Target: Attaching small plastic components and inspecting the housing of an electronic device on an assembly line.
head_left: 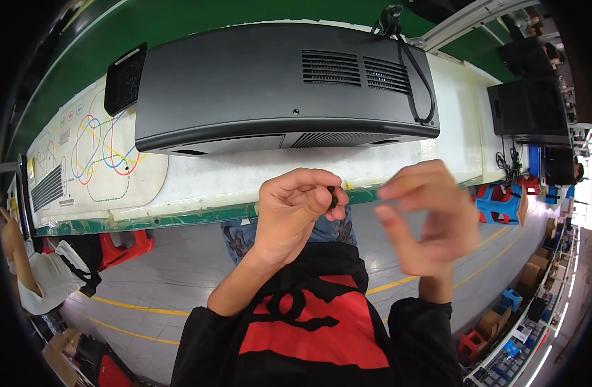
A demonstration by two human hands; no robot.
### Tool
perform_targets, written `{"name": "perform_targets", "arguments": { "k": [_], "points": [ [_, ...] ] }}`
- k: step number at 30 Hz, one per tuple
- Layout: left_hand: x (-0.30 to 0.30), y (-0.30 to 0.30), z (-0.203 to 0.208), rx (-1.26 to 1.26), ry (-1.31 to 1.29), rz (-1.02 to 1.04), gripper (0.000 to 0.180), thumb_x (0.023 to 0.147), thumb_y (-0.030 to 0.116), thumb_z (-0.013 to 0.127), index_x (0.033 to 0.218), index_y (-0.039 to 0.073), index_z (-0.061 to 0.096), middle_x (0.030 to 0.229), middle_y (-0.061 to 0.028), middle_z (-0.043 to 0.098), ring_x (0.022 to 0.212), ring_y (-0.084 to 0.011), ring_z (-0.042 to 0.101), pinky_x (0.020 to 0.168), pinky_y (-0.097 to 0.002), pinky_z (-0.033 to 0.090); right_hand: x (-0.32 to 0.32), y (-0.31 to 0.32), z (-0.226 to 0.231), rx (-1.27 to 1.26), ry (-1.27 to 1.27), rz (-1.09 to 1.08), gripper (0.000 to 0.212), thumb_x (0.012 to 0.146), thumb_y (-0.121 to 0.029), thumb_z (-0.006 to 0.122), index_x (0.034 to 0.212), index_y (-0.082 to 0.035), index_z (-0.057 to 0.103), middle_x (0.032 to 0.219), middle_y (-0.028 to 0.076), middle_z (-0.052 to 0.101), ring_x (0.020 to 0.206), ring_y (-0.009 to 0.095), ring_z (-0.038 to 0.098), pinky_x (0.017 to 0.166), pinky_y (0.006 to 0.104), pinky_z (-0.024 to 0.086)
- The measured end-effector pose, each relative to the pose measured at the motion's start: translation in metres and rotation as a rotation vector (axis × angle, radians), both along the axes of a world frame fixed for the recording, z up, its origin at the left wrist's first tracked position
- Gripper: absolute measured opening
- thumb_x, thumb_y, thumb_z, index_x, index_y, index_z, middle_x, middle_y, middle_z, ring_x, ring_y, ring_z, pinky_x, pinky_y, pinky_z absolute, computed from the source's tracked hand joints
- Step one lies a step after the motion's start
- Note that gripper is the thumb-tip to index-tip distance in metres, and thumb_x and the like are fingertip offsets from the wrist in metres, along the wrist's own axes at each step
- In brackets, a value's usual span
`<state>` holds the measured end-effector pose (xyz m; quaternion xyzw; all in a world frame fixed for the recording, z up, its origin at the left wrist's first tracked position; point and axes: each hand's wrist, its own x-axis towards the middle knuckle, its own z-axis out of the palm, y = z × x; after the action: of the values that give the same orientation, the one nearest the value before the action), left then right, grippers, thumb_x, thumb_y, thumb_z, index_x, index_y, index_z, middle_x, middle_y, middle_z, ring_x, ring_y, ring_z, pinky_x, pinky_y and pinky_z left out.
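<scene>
My left hand [294, 216] is closed in front of my chest, its thumb and fingers pinching a small black part [333, 197]. That part is mostly covered by the fingertips, so its exact kind is unclear. To the right, my right hand [431, 219] is raised and blurred by motion, with a gap between thumb and forefinger and nothing visible in it. Beyond both hands a large dark grey appliance [244, 84] with slotted vents lies on the white-topped workbench [460, 122]. A black power cord [415, 71] hangs over its right end. Neither hand touches the appliance.
A black tray-like piece [125, 80] is at the appliance's left end, near a printed mat [89, 161]. Further right stand another dark appliance [528, 109] and a blue stool [496, 203]. A red stool [128, 248] and a person in white [54, 277] are at the left.
</scene>
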<state>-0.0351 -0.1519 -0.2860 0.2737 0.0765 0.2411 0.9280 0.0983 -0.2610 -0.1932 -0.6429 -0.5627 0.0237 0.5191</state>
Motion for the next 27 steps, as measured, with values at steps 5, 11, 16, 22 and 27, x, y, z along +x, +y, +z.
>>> {"name": "perform_targets", "arguments": {
  "k": [5, 11, 16, 22, 27],
  "points": [
    [0.004, -0.004, 0.003, -0.025, 0.007, 0.044, 0.025, 0.086, 0.013, 0.069, 0.103, -0.004, 0.063, 0.088, -0.0105, 0.065, 0.075, -0.015, 0.062, 0.068, -0.0258, 0.05, -0.012, 0.007, -0.02, 0.015, -0.127, 0.073, 0.031, 0.058, 0.013, 0.074, 0.081, -0.003, 0.061, 0.08, 0.009, 0.068, 0.072, 0.022, 0.063, 0.065, 0.0292, 0.046],
    [0.005, -0.005, 0.006, 0.039, 0.107, 0.043, 0.031, 0.079, 0.022, 0.076, 0.095, 0.0, 0.062, 0.085, -0.0026, 0.056, 0.081, -0.0134, 0.056, 0.067, -0.0242, 0.047, -0.009, 0.009, -0.022, -0.021, -0.109, 0.098, 0.031, 0.059, 0.013, 0.074, 0.081, -0.003, 0.06, 0.077, 0.009, 0.068, 0.07, 0.021, 0.062, 0.064, 0.0288, 0.047],
    [0.005, -0.006, 0.0, 0.035, 0.023, 0.032, 0.022, 0.081, 0.008, 0.073, 0.095, -0.005, 0.062, 0.087, -0.01, 0.065, 0.075, -0.0148, 0.064, 0.069, -0.0256, 0.054, -0.006, 0.007, -0.022, -0.055, 0.113, 0.129, 0.03, 0.062, 0.014, 0.071, 0.078, -0.004, 0.052, 0.078, 0.011, 0.067, 0.07, 0.021, 0.061, 0.064, 0.0286, 0.047],
    [0.008, -0.009, -0.001, 0.012, 0.097, 0.051, 0.021, 0.08, 0.005, 0.073, 0.095, -0.005, 0.062, 0.087, -0.0102, 0.065, 0.076, -0.0153, 0.064, 0.068, -0.0253, 0.054, -0.007, 0.004, -0.025, -0.052, 0.081, 0.119, 0.032, 0.062, 0.014, 0.068, 0.076, -0.006, 0.047, 0.077, 0.011, 0.065, 0.069, 0.021, 0.059, 0.061, 0.0276, 0.046],
    [0.009, -0.012, 0.0, 0.082, 0.152, 0.096, 0.019, 0.08, 0.002, 0.073, 0.095, -0.006, 0.063, 0.087, -0.0098, 0.065, 0.078, -0.0146, 0.064, 0.069, -0.0252, 0.055, -0.005, 0.003, -0.024, -0.076, -0.178, 0.098, 0.032, 0.061, 0.014, 0.068, 0.076, -0.006, 0.047, 0.076, 0.01, 0.064, 0.067, 0.021, 0.058, 0.059, 0.0265, 0.046]
  ]
}}
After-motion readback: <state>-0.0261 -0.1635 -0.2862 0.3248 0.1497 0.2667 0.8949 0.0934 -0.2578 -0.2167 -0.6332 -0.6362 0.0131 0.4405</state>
